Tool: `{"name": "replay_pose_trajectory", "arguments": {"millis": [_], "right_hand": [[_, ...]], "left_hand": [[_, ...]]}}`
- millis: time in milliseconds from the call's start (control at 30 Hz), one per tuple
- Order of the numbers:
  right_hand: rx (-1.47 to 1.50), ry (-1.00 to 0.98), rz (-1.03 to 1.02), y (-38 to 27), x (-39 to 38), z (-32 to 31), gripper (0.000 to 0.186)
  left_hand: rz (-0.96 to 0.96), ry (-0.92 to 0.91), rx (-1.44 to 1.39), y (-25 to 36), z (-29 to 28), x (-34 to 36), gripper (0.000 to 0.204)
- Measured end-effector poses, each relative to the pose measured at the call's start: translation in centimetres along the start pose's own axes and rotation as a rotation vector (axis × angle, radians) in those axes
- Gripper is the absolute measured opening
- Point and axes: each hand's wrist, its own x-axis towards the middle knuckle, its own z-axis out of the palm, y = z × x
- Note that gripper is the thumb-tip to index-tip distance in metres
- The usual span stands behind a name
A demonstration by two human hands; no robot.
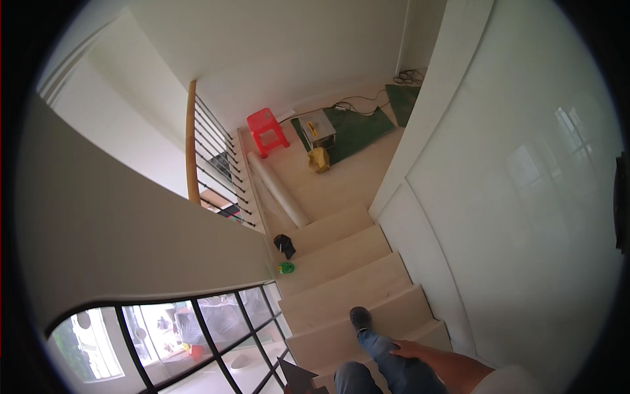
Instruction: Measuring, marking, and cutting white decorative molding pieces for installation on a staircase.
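My right hand [405, 349] lies on the blue jeans over my knee, fingers stretched out, holding nothing that I can see. The bare forearm [456, 368] reaches in from the lower right. One dark shoe [360, 318] rests on a pale stair tread [387, 315] of the flight. My left hand does not show. Near the lower edge, beside my other knee [356, 379], there is a dark grey flat, angular piece [298, 377]; what holds or supports it is hidden.
A green bottle-like item [286, 268] and a black object [284, 245] sit at the stairs' left edge. Farther off are a long pale roll [278, 190], a red stool [268, 131], a box-shaped machine [319, 129], a yellow bag [319, 159], a green mat [361, 134] and cables [354, 105].
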Motion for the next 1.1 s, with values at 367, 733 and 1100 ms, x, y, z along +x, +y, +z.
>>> {"name": "replay_pose_trajectory", "arguments": {"millis": [367, 733, 1100], "right_hand": [[0.552, 0.447, 0.229, -5.9, -4.2, -16.3, 0.044], [0.86, 0.309, 0.246, -7.5, 10.8, -19.3, 0.044], [0.776, 0.566, 0.243, -6.5, 27.2, -37.9, 0.033]], "left_hand": [[-0.18, 0.36, -0.938, 0.3, -23.0, 22.7, 0.054], [-0.109, 0.444, -1.0, 0.9, -28.5, 47.2, 0.066], [-0.01, 0.515, -0.581, 5.5, -28.4, 75.2, 0.067]]}}
